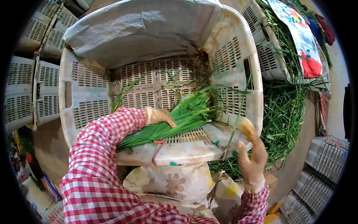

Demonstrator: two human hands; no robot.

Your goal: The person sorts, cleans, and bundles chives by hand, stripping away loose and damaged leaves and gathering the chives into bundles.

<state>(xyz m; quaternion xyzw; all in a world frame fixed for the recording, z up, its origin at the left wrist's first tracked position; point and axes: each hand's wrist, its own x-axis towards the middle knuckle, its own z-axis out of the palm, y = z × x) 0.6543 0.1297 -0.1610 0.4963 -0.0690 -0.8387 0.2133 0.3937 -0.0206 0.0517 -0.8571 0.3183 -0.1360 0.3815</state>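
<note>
A large white plastic crate [160,159] with slotted walls stands in front of me. Its far wall is lined with a pale sheet [141,30]. My left hand [159,116], in a light glove, lies closed over a bunch of long green stalks [190,112] inside the crate near its front rim. At the right front corner is my right hand [253,155], gloved, with its fingers apart and raised. A long thin green blade [236,127] passes beside its fingertips. Loose green strands lie on the crate floor.
Loose green stalks [283,123] are heaped on the floor to the right. Behind them stands another crate of greens with a printed bag [298,33] on top. White crates [22,86] are stacked at the left, and more crates [328,153] stand at the lower right.
</note>
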